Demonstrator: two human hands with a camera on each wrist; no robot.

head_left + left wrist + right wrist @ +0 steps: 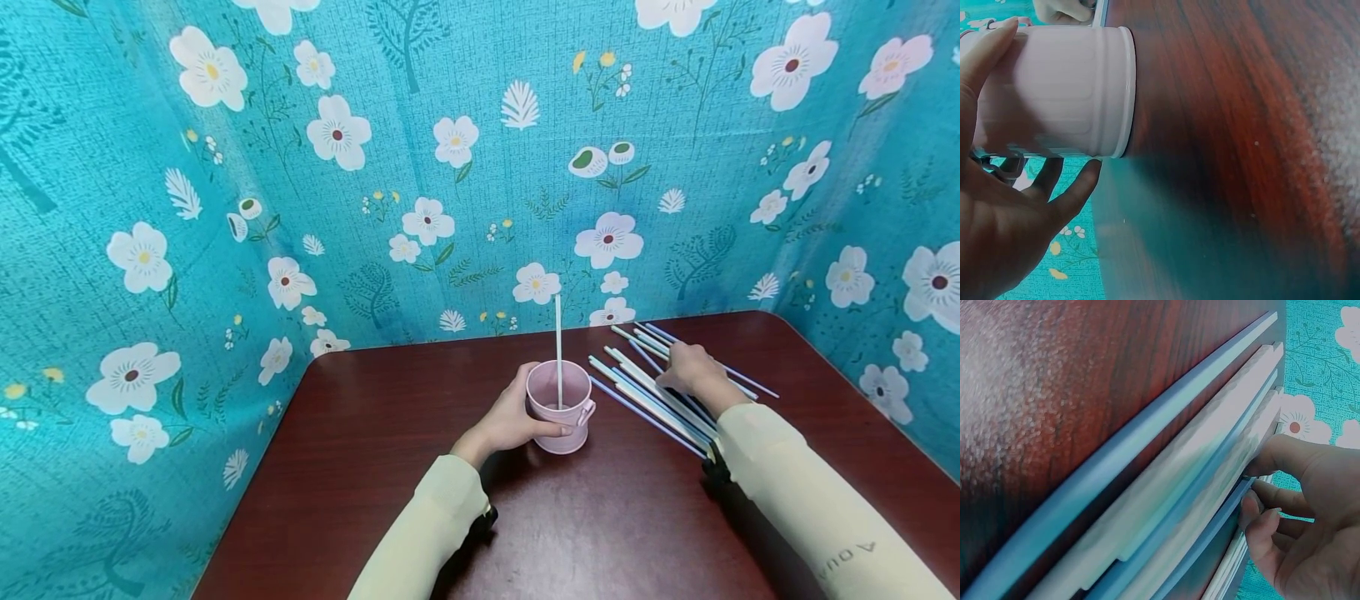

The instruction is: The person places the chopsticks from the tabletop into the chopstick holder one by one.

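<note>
A small pale pink bucket stands upright on the table, with one pale straw rising from inside it. My left hand grips the bucket from its left side, thumb across the front. In the left wrist view the bucket lies between thumb and fingers. To the right, my right hand reaches down into a loose spread of blue and whitish straws. Seen from the right wrist, the thumb and fingertips of that hand close about a blue straw; part of it is hidden.
The dark red-brown table has its back edge against a turquoise flowered cloth, which also hangs at both sides. A few straws lie beyond my right hand, one blue straw pointing toward the right.
</note>
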